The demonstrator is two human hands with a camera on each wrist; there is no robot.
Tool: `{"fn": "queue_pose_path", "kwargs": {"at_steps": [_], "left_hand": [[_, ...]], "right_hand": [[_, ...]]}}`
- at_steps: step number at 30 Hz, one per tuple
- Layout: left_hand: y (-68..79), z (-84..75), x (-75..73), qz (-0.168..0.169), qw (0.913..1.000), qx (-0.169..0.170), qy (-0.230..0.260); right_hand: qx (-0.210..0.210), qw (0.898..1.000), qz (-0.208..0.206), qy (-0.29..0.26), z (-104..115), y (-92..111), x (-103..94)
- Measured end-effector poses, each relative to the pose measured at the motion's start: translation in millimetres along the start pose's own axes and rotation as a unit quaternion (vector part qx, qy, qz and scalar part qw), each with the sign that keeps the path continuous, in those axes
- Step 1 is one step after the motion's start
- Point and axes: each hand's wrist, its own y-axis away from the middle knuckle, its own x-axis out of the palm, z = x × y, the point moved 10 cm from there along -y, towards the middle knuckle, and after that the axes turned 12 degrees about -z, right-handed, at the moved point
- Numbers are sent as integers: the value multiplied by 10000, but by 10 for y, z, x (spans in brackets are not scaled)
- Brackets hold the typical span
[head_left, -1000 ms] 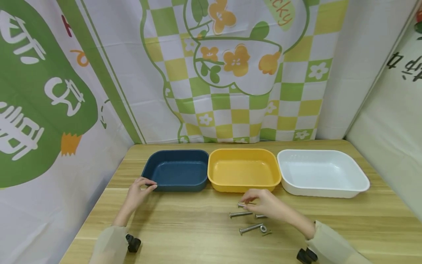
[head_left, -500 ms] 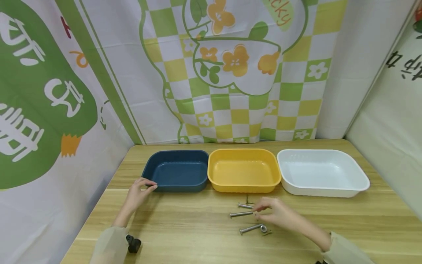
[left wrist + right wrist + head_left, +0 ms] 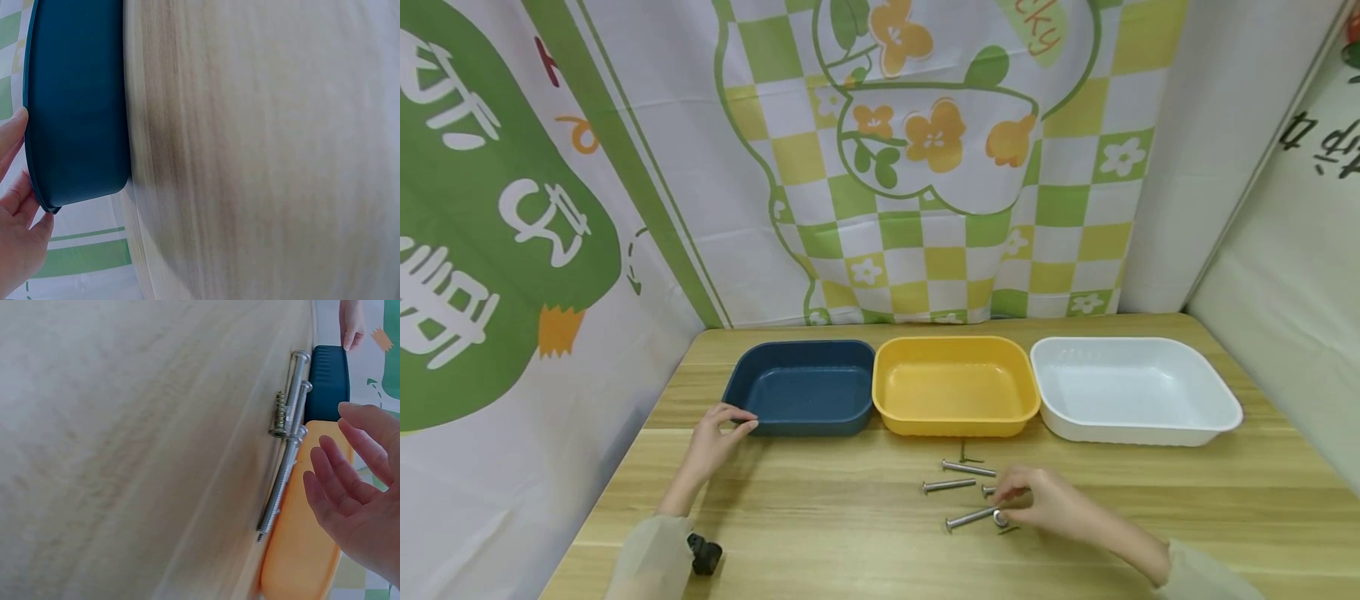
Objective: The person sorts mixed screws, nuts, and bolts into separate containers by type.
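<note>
Nut (image 3: 1000,518) lies on the table (image 3: 820,517) right at the thumb & fingertips of the R hand (image 3: 1051,505), just beside one end of the nearest bolt (image 3: 968,520). R hand's fingers loosely bent & spread, nothing btwn them in the R wrist view; can't tell if a fingertip touches the nut. A small brass-coloured screw (image 3: 1008,530) is just below the nut, nr the thumb. Short bolt (image 3: 988,491) is partly hidden behind the R fingers; two more bolts lie flat a bit farther up: middle bolt (image 3: 949,486) to the L, upper bolt (image 3: 968,468) above it. Two thin screws (image 3: 972,461) sit btwn the upper bolt & the yellow tray (image 3: 955,392). L hand (image 3: 710,440) is well apart from the hardware, gripping the rim of the blue tray (image 3: 812,398) at its near L corner, thumb vs. fingers. Trays stand in a row at the back: blue L, yellow mid., white tray (image 3: 1135,396) R. Black wrist device (image 3: 705,554) by the L sleeve (image 3: 651,550). Behind: printed cloth (image 3: 925,250) w/ green & yellow checks + orange flowers.
</note>
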Motion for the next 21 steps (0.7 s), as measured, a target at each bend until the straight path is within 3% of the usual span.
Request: {"fn": "queue_pose_path", "kwargs": {"at_steps": [5, 21], "left_hand": [[2, -24, -9, -31, 10000, 36, -7], [8, -24, -11, -52, 10000, 20, 28]], "right_hand": [[189, 9995, 115, 242, -93, 49, 47], [572, 9981, 237, 42, -208, 101, 150]]}}
